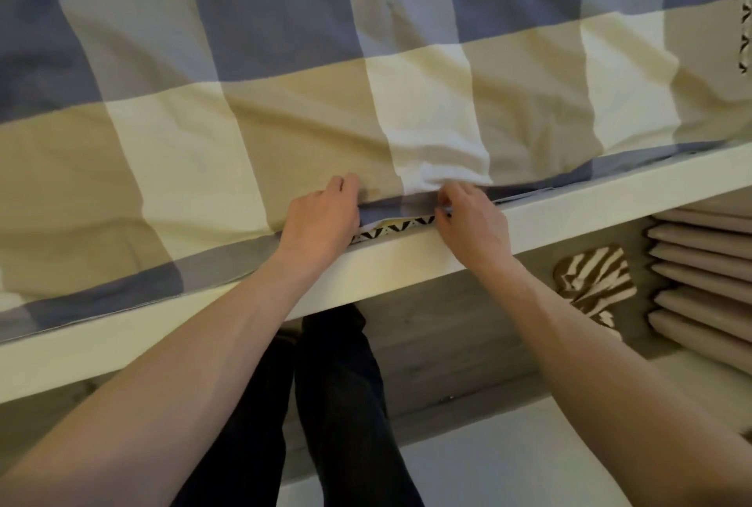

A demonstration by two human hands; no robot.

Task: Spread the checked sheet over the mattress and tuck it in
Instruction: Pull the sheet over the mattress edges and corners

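Observation:
The checked sheet (309,59), in blue, grey, cream and tan squares, covers the whole mattress top. Its near edge runs along the white bed frame rail (569,205). A strip of the mattress (390,228) with a black-and-white zigzag pattern shows between my hands. My left hand (321,213) lies flat on the sheet at the edge, fingers pressed onto the fabric. My right hand (468,213) pinches the sheet's blue hem just above the rail. To the left the sheet edge lies on the rail; whether it is tucked I cannot tell.
Below the rail stand my legs in dark trousers (346,405) on a grey wood floor. To the right lie a zebra-striped cushion (594,283) and a stack of pinkish padded slats (700,278). The zigzag mattress edge also shows at the far right (745,18).

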